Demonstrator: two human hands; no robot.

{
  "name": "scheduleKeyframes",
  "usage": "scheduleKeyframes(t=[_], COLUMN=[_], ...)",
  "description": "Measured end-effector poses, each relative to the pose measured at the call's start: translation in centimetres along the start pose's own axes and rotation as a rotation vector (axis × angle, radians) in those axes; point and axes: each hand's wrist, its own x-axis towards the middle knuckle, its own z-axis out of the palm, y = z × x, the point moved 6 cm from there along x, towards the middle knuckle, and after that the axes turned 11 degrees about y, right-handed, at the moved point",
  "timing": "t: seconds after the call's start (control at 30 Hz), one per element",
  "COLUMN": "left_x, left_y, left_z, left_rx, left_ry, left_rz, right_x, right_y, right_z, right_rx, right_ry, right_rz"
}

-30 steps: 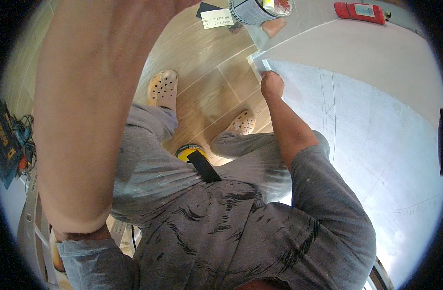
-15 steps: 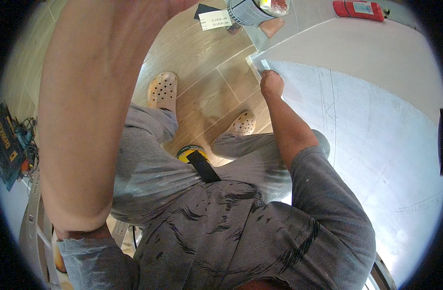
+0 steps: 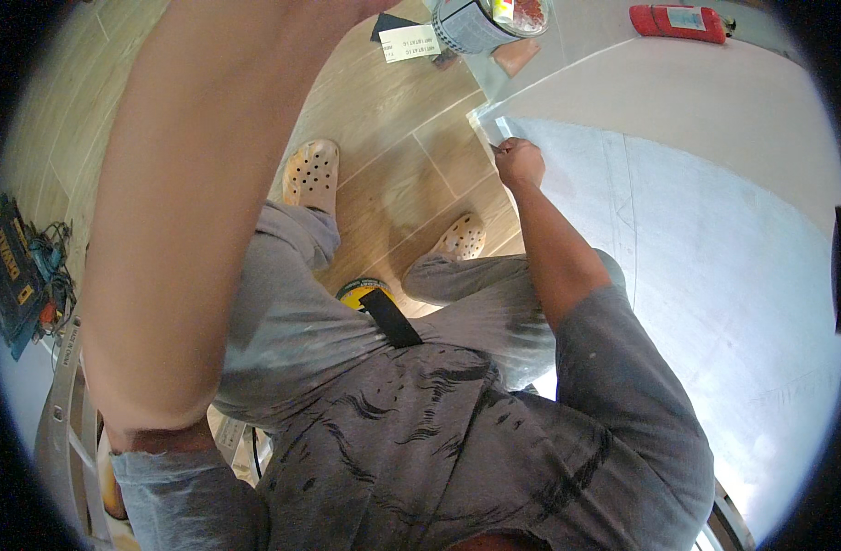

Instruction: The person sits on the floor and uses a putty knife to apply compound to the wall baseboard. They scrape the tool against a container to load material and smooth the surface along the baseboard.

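Note:
My right hand point(image 3: 521, 162) is closed at the near left corner of a pale panel point(image 3: 696, 257) marked with pencil lines. It grips something small that I cannot make out, beside a short pale strip point(image 3: 503, 127) along the edge. My left forearm fills the left side of the view, reaching up to my left hand point(image 3: 376, 7), which is mostly cut off at the top edge, its fingers hidden. Just below that hand lie a dark flat piece point(image 3: 391, 25) and a cream paper label point(image 3: 408, 43).
A metal bucket point(image 3: 471, 28) holding items stands by a tan block point(image 3: 514, 57). A red fire extinguisher point(image 3: 678, 23) lies at upper right. A yellow can point(image 3: 352, 296) is between my legs on wood-look tiles point(image 3: 411, 184). A tool case point(image 3: 12, 275), cables and a metal rail point(image 3: 58, 404) are left.
My left forearm has shifted a little to the right. My right hand has moved slightly down and right along the panel's corner.

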Motion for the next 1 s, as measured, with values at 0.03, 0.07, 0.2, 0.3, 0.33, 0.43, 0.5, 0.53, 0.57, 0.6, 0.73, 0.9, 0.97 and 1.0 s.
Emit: scheduleKeyframes(t=[0.03,0.07,0.2,0.3,0.33,0.43,0.5,0.53,0.57,0.6,0.73,0.9,0.97,1.0], left_x=[0.4,0.8,3.1,5.3,5.2,3.0,0.4,-0.6,-1.6,-2.4,-8.5,-19.1,-21.5,-21.7], left_y=[-0.2,-0.6,0.0,0.2,0.1,0.8,0.2,0.5,0.7,1.0,-2.7,-7.7,-9.5,-9.6], left_z=[-0.4,-0.7,-2.3,-2.4,-2.3,-1.6,-1.7,-1.9,-1.8,-1.6,0.0,-6.2,-7.4,-8.4], left_rx=[0.004,0.008,-0.07,-0.156,-0.134,0.063,0.288,0.399,0.516,0.633,0.527,0.524,0.177,0.129], left_ry=[-0.013,-0.026,-0.163,-0.053,-0.027,0.022,0.084,0.113,0.137,0.15,-0.126,0.097,-0.072,-0.057], left_rz=[0.035,0.07,0.028,-0.291,-0.305,-0.059,-0.113,-0.141,-0.16,-0.173,-0.393,-0.703,-0.803,-0.826], right_x=[0.1,0.1,0.6,-1.1,-2.3,-6.2,-8.6,-9.7,-10.9,-11.9,-14.9,-17.7,-19.7,-20.7], right_y=[-0.3,-0.7,-3.7,-5.5,-5.6,-6.4,-5.7,-5.7,-5.0,-4.3,-4.0,-7.4,-8.2,-8.4], right_z=[-0.9,-2.0,-9.4,-17.6,-20.1,-26.9,-29.2,-29.6,-29.2,-28.8,-25.7,-22.9,-21.0,-20.3], right_rx=[0.049,0.095,0.669,1.137,1.369,1.841,1.947,1.935,1.924,1.925,2.244,2.559,2.492,2.478], right_ry=[0.01,0.023,0.049,-0.109,-0.194,-0.305,-0.232,-0.246,-0.217,-0.183,-0.178,-0.404,-0.511,-0.563], right_rz=[0.018,0.035,-0.012,-0.082,-0.013,-0.055,0.018,0.039,0.151,0.212,0.298,0.02,0.035,0.002])
